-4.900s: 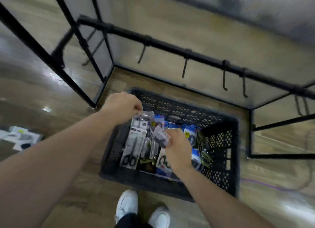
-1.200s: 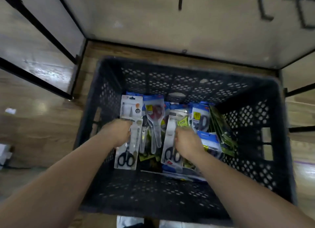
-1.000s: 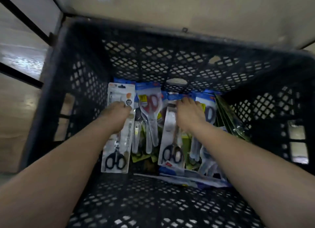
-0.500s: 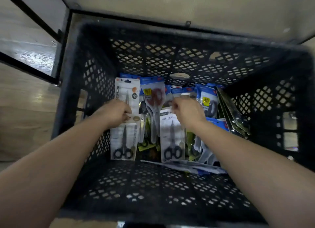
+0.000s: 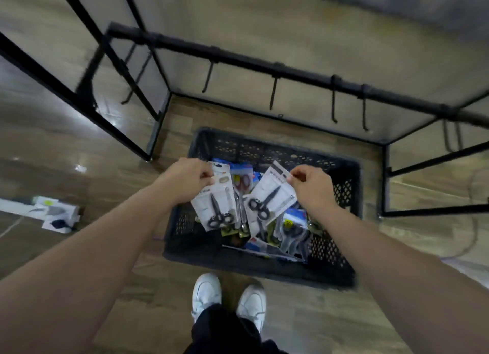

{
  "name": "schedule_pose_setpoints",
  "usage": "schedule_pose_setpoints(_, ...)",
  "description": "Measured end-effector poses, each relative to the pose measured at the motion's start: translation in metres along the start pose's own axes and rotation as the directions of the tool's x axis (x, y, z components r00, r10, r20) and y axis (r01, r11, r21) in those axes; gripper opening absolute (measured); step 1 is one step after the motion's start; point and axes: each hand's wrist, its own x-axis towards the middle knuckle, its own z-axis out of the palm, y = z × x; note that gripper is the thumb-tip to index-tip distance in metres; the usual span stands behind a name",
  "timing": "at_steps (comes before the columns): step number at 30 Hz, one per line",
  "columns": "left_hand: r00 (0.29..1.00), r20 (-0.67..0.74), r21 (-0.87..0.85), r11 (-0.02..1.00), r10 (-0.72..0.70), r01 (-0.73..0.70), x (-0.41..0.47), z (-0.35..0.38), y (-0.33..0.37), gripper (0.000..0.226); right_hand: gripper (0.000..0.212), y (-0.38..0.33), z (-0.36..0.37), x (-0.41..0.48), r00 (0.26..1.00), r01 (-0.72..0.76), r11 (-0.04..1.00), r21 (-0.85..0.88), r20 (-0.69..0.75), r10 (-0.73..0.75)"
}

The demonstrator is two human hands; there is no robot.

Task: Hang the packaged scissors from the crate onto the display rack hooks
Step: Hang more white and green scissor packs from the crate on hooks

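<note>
The crate [image 5: 259, 270] sits on the floor, with the person's shoes [image 5: 206, 292] just beside its near wall at 6 o'clock. The rack rail [image 5: 264, 65] crosses beyond it at 12 o'clock, with hooks [image 5: 274, 94] hanging from it. Over the crate, the left hand [image 5: 189, 180] at 10 o'clock holds the left package [image 5: 215, 208], and the right hand [image 5: 311, 185] at 2 o'clock holds the right package [image 5: 270, 195]. Loose packages [image 5: 291, 229] lie inside beneath them. Small boxes [image 5: 55, 213] lie on the floor at 9 o'clock, well apart from the crate.
</note>
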Motion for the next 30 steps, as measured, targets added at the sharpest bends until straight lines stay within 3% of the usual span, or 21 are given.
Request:
schedule_pose_setpoints(7,0.974,0.073,0.341,0.912,0.216,-0.228,-0.090,-0.163,0.140,0.010,0.015,-0.114,-0.163,-0.079,0.992,0.058,0.997,-0.048,-0.106,-0.062)
schedule_pose_setpoints(10,0.960,0.049,0.345,0.897,0.277,-0.277,-0.123,-0.237,0.201,0.009,0.019,-0.160,-0.227,-0.114,0.983,0.045,0.998,-0.044,-0.175,-0.052)
schedule_pose_setpoints(13,0.948,0.009,0.264,0.913,0.318,-0.309,-0.160,-0.301,0.257,0.020,0.016,-0.201,-0.287,-0.146,0.952,0.109,0.991,0.083,-0.294,-0.080)
schedule_pose_setpoints(16,0.908,-0.059,0.350,0.861,0.414,-0.369,-0.202,-0.362,0.310,0.018,0.016,-0.234,-0.349,-0.179,0.887,0.176,0.980,0.090,-0.446,-0.118)
schedule_pose_setpoints(20,0.827,-0.219,0.353,0.832,0.517,-0.427,-0.248,-0.420,0.366,0.017,0.017,-0.254,-0.422,-0.212,0.760,0.303,0.952,0.054,-0.617,-0.207)
schedule_pose_setpoints(23,0.800,-0.262,0.325,0.830,0.540,-0.454,-0.275,-0.446,0.407,0.015,0.016,-0.258,-0.465,-0.228,0.660,0.378,0.926,-0.019,-0.696,-0.284)
schedule_pose_setpoints(30,0.657,-0.428,0.469,0.774,0.621,-0.426,-0.315,-0.483,0.480,0.017,0.015,-0.240,-0.546,-0.255,0.549,0.315,0.940,-0.133,-0.782,-0.295)
